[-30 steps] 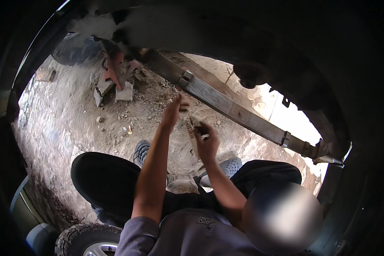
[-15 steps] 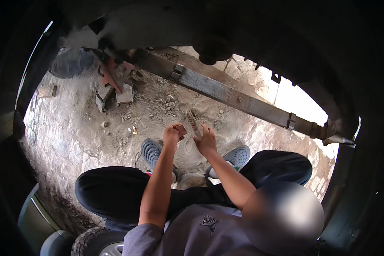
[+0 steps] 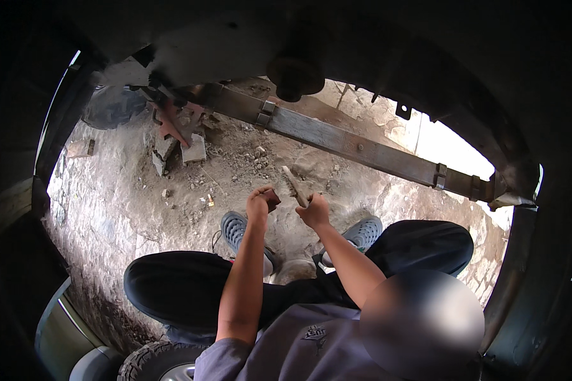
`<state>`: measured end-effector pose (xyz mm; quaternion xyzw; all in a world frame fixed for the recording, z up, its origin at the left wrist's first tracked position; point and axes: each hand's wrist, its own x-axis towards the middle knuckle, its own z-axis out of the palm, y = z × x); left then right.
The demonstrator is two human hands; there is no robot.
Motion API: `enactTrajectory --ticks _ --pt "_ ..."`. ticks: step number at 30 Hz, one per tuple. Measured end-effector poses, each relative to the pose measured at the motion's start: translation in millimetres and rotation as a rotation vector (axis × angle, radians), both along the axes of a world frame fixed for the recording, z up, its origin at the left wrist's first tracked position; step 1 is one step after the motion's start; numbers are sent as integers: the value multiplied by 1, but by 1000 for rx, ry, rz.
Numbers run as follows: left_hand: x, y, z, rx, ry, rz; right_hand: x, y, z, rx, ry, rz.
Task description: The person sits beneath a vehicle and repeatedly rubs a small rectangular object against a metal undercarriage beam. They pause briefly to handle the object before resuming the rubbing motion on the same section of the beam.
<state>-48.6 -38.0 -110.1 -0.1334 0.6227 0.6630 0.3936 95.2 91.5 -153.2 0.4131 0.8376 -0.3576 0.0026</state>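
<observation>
My right hand is wrapped round the handle end of a wire brush, a narrow pale stick with a dark strip of bristles. The brush points up and left, away from my body. In my left hand is a small reddish-brown flat piece, gripped by the fingers; its exact kind does not show. The two hands are close together above the ground between my shoes, the brush and the piece apart.
A long leaf spring with metal clamps crosses overhead beyond my hands. At the far left a red metal stand is beside broken blocks. Rubble lies on the dirt ground. A tyre is at the lower left.
The brush has turned in my right hand, its bristles now facing left, and the fingers have closed round its handle. My left hand still holds the reddish-brown piece. The whole view has shifted slightly.
</observation>
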Motion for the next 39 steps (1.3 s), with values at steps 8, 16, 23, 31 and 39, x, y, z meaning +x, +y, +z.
enactTrajectory --ticks 8,16,23,31,39 --pt "-33 -1 7 124 36 345 -10 -20 173 -669 242 -43" --pt "-64 -5 35 60 180 428 -38 -18 218 -36 468 48" --pt "-60 -2 42 6 245 406 -115 -27 205 137 374 -66" --pt "-59 6 35 73 240 414 -158 35 209 252 348 -80" --pt "-51 -2 27 60 223 395 -97 -28 210 78 338 -51"
